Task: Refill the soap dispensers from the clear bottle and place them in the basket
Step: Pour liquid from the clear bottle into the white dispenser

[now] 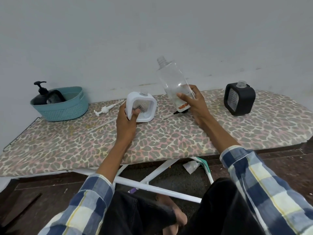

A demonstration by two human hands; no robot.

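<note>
My left hand (126,122) grips the left side of a white square soap dispenser (144,106) with an open neck, standing on the ironing board. My right hand (194,102) holds the clear bottle (172,82) by its lower part, tilted left with its uncapped mouth up; it looks almost empty. A black square dispenser (239,99) with an open neck stands at the right. A teal basket (67,107) at the left holds a black pump dispenser (42,92). A white pump head (104,110) lies loose between basket and white dispenser.
The leopard-print ironing board (152,141) stands against a grey wall. A thin white tube (101,127) lies near the pump head. A dark cap or pump (179,112) lies under the bottle. The board's white legs and scraps of paper are on the floor below.
</note>
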